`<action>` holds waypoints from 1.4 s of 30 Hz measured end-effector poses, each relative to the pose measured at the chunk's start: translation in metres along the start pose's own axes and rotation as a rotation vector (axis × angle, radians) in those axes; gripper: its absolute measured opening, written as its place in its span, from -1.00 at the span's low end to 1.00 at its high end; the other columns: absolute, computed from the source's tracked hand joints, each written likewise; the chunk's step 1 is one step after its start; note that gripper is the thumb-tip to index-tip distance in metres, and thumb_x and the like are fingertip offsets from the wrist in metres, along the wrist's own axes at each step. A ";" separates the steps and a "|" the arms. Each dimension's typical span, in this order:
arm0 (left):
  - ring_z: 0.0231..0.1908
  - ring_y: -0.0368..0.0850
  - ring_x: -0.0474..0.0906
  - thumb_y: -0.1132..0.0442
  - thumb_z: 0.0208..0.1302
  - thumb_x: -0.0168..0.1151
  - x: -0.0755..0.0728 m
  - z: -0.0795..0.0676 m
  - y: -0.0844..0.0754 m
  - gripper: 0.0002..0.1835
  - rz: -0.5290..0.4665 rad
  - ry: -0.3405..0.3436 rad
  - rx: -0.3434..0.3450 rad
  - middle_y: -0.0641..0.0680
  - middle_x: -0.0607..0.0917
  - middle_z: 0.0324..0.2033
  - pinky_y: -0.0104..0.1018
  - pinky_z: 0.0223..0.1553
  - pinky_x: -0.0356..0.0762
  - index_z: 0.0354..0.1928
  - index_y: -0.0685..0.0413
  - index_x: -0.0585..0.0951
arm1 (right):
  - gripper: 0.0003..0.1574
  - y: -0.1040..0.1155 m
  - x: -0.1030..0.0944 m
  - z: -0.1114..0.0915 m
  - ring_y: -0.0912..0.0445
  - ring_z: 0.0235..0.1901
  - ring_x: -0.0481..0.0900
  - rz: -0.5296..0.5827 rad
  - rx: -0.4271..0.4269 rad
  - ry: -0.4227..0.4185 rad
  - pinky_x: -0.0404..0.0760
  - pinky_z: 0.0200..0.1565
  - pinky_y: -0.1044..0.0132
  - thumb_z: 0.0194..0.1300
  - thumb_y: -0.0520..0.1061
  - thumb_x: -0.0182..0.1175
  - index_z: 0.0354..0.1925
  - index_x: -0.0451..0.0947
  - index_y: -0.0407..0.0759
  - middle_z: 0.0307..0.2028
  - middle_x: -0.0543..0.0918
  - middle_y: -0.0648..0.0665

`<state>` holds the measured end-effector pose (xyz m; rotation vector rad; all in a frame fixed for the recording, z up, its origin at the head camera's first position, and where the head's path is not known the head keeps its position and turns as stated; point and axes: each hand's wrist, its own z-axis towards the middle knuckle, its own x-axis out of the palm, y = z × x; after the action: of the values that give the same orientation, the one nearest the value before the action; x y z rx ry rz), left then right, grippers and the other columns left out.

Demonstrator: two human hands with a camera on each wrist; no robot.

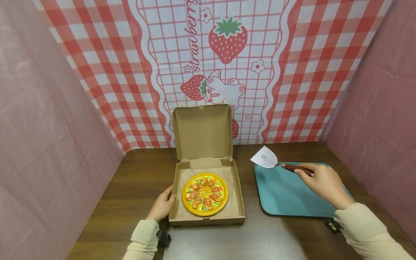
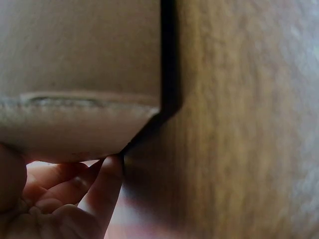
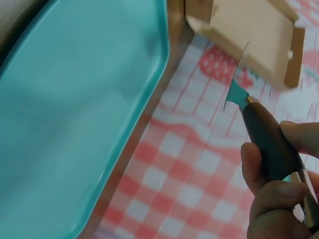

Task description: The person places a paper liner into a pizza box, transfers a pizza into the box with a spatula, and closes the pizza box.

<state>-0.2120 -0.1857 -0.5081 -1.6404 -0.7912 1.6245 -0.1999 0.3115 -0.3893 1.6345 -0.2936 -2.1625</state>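
Observation:
An open cardboard pizza box [image 1: 239, 195] stands on the table with its lid raised at the back. Inside it lies a toy pizza [image 1: 205, 194] with a yellow crust. My left hand [image 1: 162, 205] holds the box by its left side, thumb at the rim; the left wrist view shows the other fingers [image 2: 107, 181] against the outer wall. My right hand [image 1: 325, 180] grips the dark handle of a pizza server [image 1: 264, 157], its broad metal blade pointing left. In the right wrist view the fingers wrap round the handle [image 3: 269, 139], and the thin blade is seen nearly edge-on.
A teal tray [image 1: 286, 202] lies on the wooden table [image 1: 130, 202] to the right of the box, below my right hand. A red-and-white checked cloth [image 1: 302, 90] with strawberries hangs behind. Pink fabric [image 1: 373, 108] covers both sides.

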 end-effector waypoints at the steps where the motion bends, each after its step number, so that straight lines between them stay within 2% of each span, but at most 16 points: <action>1: 0.25 0.32 0.42 0.37 0.43 -0.02 0.000 0.000 0.000 -0.48 0.003 -0.001 0.000 0.44 0.44 0.27 0.19 0.27 0.36 0.38 0.41 0.29 | -0.45 -0.005 -0.003 -0.002 0.15 -0.60 0.38 -0.007 0.013 0.000 0.25 -0.59 0.32 0.38 0.11 0.18 0.05 0.63 -0.31 -0.33 0.75 -0.26; 6: 0.27 0.33 0.40 0.36 0.43 -0.02 0.000 0.000 0.000 -0.48 0.012 -0.002 -0.004 0.44 0.44 0.27 0.20 0.28 0.35 0.38 0.41 0.29 | -0.37 -0.032 -0.016 -0.013 0.18 -0.71 0.28 -0.026 0.064 -0.001 0.19 -0.67 0.31 0.39 0.16 0.15 0.09 0.59 -0.35 -0.55 0.67 -0.10; 10: 0.27 0.33 0.40 0.36 0.43 -0.02 0.000 0.000 0.000 -0.48 0.013 -0.001 -0.004 0.44 0.44 0.28 0.20 0.28 0.34 0.38 0.41 0.29 | -0.31 -0.053 -0.018 -0.024 0.20 -0.69 0.27 -0.031 0.114 -0.001 0.18 -0.65 0.30 0.38 0.19 0.14 0.09 0.58 -0.40 -0.53 0.67 -0.12; 14: 0.27 0.33 0.39 0.36 0.44 -0.02 0.000 0.000 -0.001 -0.48 0.016 -0.001 -0.005 0.44 0.44 0.28 0.20 0.29 0.34 0.38 0.41 0.29 | -0.28 -0.073 -0.017 -0.035 0.19 -0.63 0.30 -0.048 0.169 0.021 0.20 -0.61 0.30 0.37 0.21 0.14 0.07 0.58 -0.44 -0.37 0.71 -0.28; 17: 0.28 0.33 0.38 0.36 0.44 -0.02 -0.001 0.000 -0.002 -0.48 0.017 0.000 -0.008 0.43 0.43 0.28 0.20 0.29 0.33 0.38 0.41 0.28 | -0.25 -0.086 -0.018 -0.043 0.16 -0.62 0.31 -0.062 0.213 0.042 0.21 -0.60 0.28 0.39 0.21 0.11 0.07 0.56 -0.48 -0.38 0.71 -0.28; 21: 0.30 0.34 0.36 0.35 0.45 -0.03 -0.001 0.000 -0.002 -0.48 0.019 0.002 -0.008 0.43 0.42 0.29 0.21 0.30 0.31 0.39 0.41 0.28 | -0.22 -0.102 -0.020 -0.052 0.12 -0.64 0.30 -0.075 0.269 0.060 0.20 -0.60 0.27 0.41 0.23 0.07 0.08 0.53 -0.50 -0.53 0.65 -0.14; 24: 0.30 0.35 0.35 0.35 0.45 -0.03 -0.001 -0.001 -0.002 -0.48 0.019 0.003 -0.008 0.43 0.41 0.30 0.21 0.30 0.31 0.39 0.41 0.28 | -0.24 -0.114 -0.021 -0.058 0.12 -0.61 0.34 -0.090 0.298 0.057 0.23 -0.57 0.29 0.41 0.23 0.07 0.04 0.55 -0.49 -0.49 0.68 -0.24; 27: 0.30 0.35 0.35 0.34 0.45 -0.03 -0.001 -0.001 -0.002 -0.48 0.015 0.004 -0.011 0.43 0.41 0.30 0.22 0.30 0.32 0.39 0.40 0.27 | -0.24 -0.125 -0.023 -0.062 0.05 -0.56 0.48 -0.103 0.316 0.063 0.38 -0.56 0.21 0.39 0.22 0.09 0.01 0.56 -0.50 -0.34 0.69 -0.43; 30: 0.30 0.34 0.35 0.34 0.45 -0.03 0.000 -0.001 -0.002 -0.48 0.009 0.005 -0.014 0.42 0.41 0.30 0.22 0.30 0.32 0.40 0.39 0.27 | -0.26 -0.133 -0.023 -0.067 -0.18 -0.45 0.61 -0.116 0.320 0.066 0.49 -0.52 0.05 0.38 0.20 0.12 -0.01 0.56 -0.51 -0.17 0.66 -0.54; 33: 0.29 0.35 0.36 0.35 0.45 -0.03 0.000 0.000 -0.001 -0.48 0.012 0.000 -0.007 0.43 0.42 0.29 0.22 0.29 0.32 0.39 0.39 0.28 | -0.27 -0.136 -0.023 -0.070 -0.23 -0.43 0.61 -0.122 0.333 0.081 0.48 -0.52 0.02 0.38 0.19 0.12 0.00 0.56 -0.50 -0.15 0.63 -0.56; 37: 0.30 0.35 0.35 0.34 0.45 -0.03 0.000 0.000 0.000 -0.48 0.008 0.001 -0.011 0.42 0.41 0.30 0.22 0.30 0.31 0.40 0.39 0.27 | -0.25 -0.137 -0.022 -0.073 -0.01 -0.52 0.45 -0.116 0.376 0.125 0.37 -0.57 0.17 0.40 0.22 0.09 0.04 0.54 -0.48 -0.29 0.67 -0.46; 41: 0.30 0.34 0.35 0.34 0.45 -0.03 0.001 0.001 0.000 -0.47 0.004 0.004 -0.017 0.42 0.41 0.31 0.22 0.30 0.30 0.40 0.38 0.26 | -0.25 -0.137 -0.018 -0.076 0.03 -0.55 0.38 -0.108 0.392 0.124 0.25 -0.57 0.25 0.39 0.22 0.09 0.04 0.54 -0.48 -0.41 0.66 -0.31; 42: 0.30 0.35 0.35 0.35 0.45 -0.03 0.001 0.001 0.000 -0.47 0.005 0.004 -0.016 0.43 0.41 0.30 0.22 0.30 0.31 0.40 0.39 0.27 | -0.26 -0.138 -0.018 -0.076 0.04 -0.55 0.38 -0.108 0.389 0.121 0.26 -0.58 0.25 0.39 0.22 0.10 0.02 0.55 -0.48 -0.40 0.67 -0.32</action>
<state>-0.2127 -0.1847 -0.5085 -1.6574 -0.8007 1.6214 -0.1505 0.4480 -0.4517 2.0234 -0.6354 -2.1720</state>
